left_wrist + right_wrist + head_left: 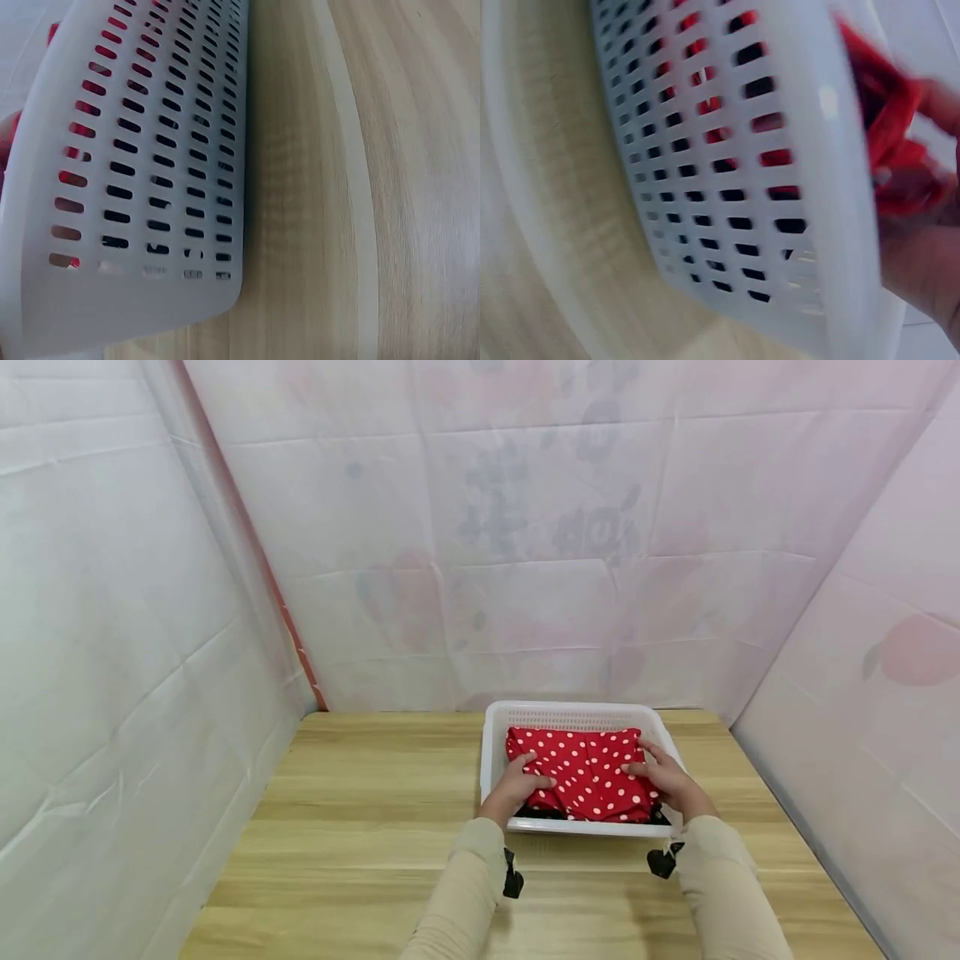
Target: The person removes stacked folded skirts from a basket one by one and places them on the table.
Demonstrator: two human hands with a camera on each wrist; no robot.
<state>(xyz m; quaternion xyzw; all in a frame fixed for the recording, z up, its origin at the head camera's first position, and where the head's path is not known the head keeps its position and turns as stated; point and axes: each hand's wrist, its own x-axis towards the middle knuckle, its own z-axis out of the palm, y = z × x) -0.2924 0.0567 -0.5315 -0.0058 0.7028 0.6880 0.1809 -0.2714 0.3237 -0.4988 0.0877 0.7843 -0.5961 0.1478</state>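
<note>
A folded red cloth (588, 768) with white polka dots lies inside a white perforated plastic basket (577, 828). My left hand (517, 785) grips the cloth along its left side, thumb on top. At the opposite edge my right hand (670, 779) holds the cloth, its thumb over the upper face. In the right wrist view, bunched red fabric (896, 142) sits between the fingers and thumb. Dark material (540, 812) shows under the red cloth. The left wrist view shows mostly the basket wall (150, 165); the left hand is almost wholly hidden there.
The basket stands at the back right of a light wooden table (375, 810). White printed sheeting (525, 527) rises behind it, with more sheeting on the left and right. Wood tabletop extends left of and in front of the basket.
</note>
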